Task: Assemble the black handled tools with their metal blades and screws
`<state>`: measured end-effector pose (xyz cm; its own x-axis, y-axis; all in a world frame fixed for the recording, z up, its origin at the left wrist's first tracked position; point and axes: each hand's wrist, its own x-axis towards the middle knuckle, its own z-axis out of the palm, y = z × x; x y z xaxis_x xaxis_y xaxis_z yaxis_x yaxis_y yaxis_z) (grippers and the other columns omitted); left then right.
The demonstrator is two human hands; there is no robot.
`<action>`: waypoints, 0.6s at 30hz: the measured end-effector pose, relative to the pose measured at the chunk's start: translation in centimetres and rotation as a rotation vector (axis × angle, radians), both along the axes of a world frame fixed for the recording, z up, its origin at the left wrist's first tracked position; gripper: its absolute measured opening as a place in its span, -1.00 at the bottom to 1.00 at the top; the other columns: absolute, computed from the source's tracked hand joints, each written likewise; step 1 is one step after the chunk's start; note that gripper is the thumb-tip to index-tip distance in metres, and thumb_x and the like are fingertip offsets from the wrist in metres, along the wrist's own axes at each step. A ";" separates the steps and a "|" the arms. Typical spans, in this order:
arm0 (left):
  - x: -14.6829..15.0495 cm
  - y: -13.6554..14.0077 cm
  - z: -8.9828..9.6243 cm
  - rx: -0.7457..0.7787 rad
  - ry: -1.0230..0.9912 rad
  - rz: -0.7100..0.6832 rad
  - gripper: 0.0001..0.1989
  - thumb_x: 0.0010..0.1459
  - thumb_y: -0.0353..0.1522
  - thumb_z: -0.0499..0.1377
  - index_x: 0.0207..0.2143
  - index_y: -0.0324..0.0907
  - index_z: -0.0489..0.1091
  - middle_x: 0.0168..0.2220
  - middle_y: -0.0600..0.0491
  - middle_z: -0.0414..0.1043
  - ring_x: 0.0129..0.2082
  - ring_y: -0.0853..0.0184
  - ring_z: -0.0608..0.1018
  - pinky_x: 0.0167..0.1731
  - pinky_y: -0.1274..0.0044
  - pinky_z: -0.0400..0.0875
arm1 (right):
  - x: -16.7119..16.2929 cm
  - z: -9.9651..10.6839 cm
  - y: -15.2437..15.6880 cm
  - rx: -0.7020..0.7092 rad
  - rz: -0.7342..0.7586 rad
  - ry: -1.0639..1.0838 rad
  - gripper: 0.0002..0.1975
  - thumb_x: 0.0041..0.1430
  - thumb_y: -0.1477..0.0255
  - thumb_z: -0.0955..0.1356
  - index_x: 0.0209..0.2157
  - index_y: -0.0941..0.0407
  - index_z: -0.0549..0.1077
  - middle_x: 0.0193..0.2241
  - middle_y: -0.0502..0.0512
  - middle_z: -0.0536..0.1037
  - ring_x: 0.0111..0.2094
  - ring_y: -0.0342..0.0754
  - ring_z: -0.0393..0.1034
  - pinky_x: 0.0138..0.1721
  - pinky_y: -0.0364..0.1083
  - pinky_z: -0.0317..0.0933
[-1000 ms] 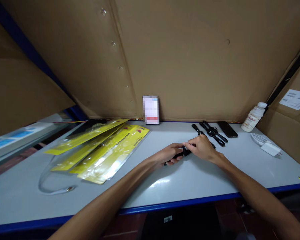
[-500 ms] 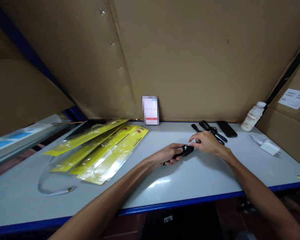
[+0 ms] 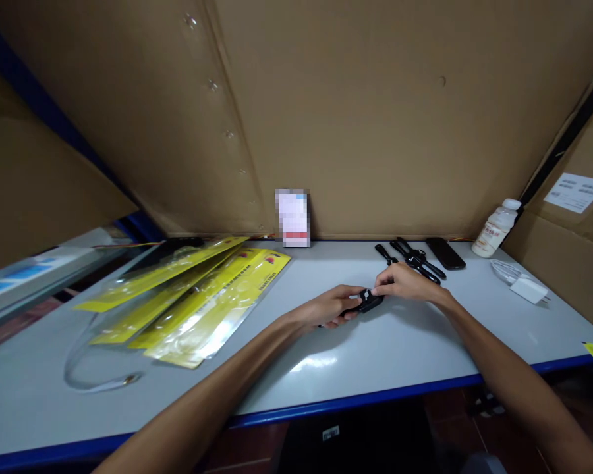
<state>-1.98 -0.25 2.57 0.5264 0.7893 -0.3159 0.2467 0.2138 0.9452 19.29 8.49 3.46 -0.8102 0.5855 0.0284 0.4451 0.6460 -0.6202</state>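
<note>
Black tool (image 3: 372, 301) is at the middle of the pale table (image 3: 395, 352), grasped by the left hand (image 3: 333, 307), fingers curled around it, thumb on top. The right hand (image 3: 406, 283) has thumb and fingertips drawn together at its exposed end; whether they pinch anything, I cannot tell. That end looks blocky, with a small silvery piece (image 3: 367, 295).

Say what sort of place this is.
Probably a workshop or warehouse bench: a cardboard wall behind it, yellow plastic packages and black hand tools on top.
</note>
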 end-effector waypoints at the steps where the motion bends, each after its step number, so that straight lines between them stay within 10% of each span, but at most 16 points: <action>1: 0.0 0.0 0.0 0.007 0.005 -0.007 -0.73 0.28 -0.23 0.06 -0.06 -0.18 0.33 -0.53 0.22 0.10 -0.67 0.53 0.03 -0.71 0.63 -0.19 | 0.0 -0.1 0.1 -0.022 0.002 0.013 -0.75 0.17 0.33 0.39 -0.50 0.18 0.55 -0.61 -0.04 0.46 -0.54 -0.19 0.21 -0.48 -0.16 -0.02; 18: -0.3 0.0 -0.1 -0.024 0.004 0.001 -0.63 0.29 -0.28 0.02 0.10 -0.16 0.31 -0.51 0.20 0.10 -0.66 0.52 0.02 -0.71 0.64 -0.19 | 0.0 -0.8 0.6 -0.165 -0.001 0.049 -0.75 0.11 0.29 0.40 -0.50 0.18 0.52 -0.59 -0.02 0.46 -0.53 -0.17 0.22 -0.48 -0.16 0.00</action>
<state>-2.26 -0.23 2.47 0.5240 0.7821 -0.3372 0.2502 0.2371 0.9387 19.33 9.10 2.68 -0.8095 0.5865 -0.0289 0.4125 0.5330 -0.7388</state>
